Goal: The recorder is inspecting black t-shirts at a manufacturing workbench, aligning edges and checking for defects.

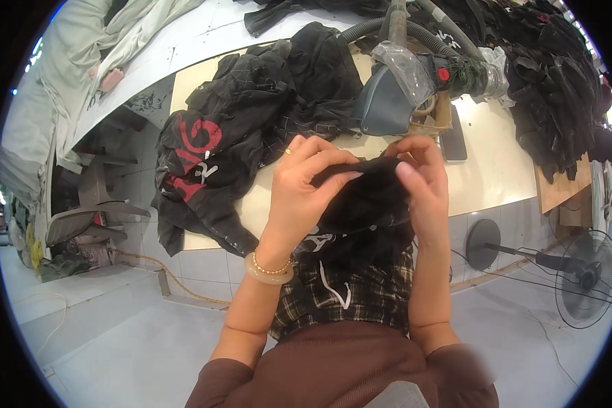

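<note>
Both hands are raised in front of me at the table's near edge, pinching a black garment (pixel 367 204) stretched between them. My left hand (pixel 302 180) grips one end of its upper edge between thumb and fingers. The other end is held by my right hand (pixel 421 180), its thumb on top. The rest of the cloth hangs down toward my lap, with a bit of white print on it. Just beyond my hands stands a dark grey machine head (pixel 387 98) with a red button and a clear plastic cover. To the left lies a pile of black garments (pixel 251 102) with red and white print.
A phone (pixel 453 139) lies on the pale tabletop (pixel 493 160) right of the machine. Ribbed hoses (pixel 364 28) rise behind it. More dark garments (pixel 551 88) hang over the right side. A fan (pixel 585 275) stands at right, a chair (pixel 92 207) at left. Another person's hand (pixel 111 79) shows far left.
</note>
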A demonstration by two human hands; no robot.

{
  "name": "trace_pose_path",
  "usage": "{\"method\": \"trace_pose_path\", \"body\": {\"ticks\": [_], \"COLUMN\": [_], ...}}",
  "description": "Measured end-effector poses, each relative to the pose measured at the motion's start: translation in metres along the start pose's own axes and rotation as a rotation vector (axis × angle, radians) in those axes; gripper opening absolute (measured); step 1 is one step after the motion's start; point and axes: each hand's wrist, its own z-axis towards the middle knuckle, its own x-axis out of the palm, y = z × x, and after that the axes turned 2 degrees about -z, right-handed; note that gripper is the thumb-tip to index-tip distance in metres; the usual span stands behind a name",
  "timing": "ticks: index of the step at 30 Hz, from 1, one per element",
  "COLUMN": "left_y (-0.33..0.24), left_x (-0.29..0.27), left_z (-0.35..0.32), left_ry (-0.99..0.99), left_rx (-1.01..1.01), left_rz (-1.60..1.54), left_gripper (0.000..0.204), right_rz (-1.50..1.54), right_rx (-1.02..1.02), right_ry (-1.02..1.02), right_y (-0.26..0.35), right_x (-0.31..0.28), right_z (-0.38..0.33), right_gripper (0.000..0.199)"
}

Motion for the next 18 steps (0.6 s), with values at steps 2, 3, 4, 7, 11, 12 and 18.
{"method": "trace_pose_path", "body": {"ticks": [2,3,4,7,11,12,18], "left_y": [-0.002,-0.003,-0.004,-0.007,-0.006,-0.005,0.001], "left_x": [0.001,0.002,0.003,0.004,0.002,0.002,0.014], "left_z": [0.000,0.000,0.000,0.000,0.002,0.002,0.006], "left_ry": [-0.024,-0.031,-0.038,-0.053,-0.002,-0.003,-0.167], "left_rx": [0.002,0.002,0.002,0.014,0.045,0.029,-0.020], "left_rz": [0.005,-0.013,-0.031,-0.044,-0.077,-0.080,-0.110], "left_gripper": [0.020,0.020,0.021,0.021,0.019,0.018,0.013], "right_rz": [-0.328,-0.515,-0.551,-0.577,-0.497,-0.498,-0.378], "right_rx": [-0.080,-0.143,-0.198,-0.254,-0.239,-0.241,-0.178], "right_ry": [0.075,0.091,0.105,0.093,-0.022,-0.023,-0.093], "right_y": [-0.001,-0.001,-0.003,-0.008,-0.016,-0.017,-0.019], "right_x": [-0.002,-0.002,0.000,-0.004,-0.002,-0.001,0.018], "right_z": [0.001,-0.001,0.001,0.002,0.002,0.003,0.007], "right_gripper": [0.037,0.034,0.027,0.017,0.011,0.011,0.007]}}
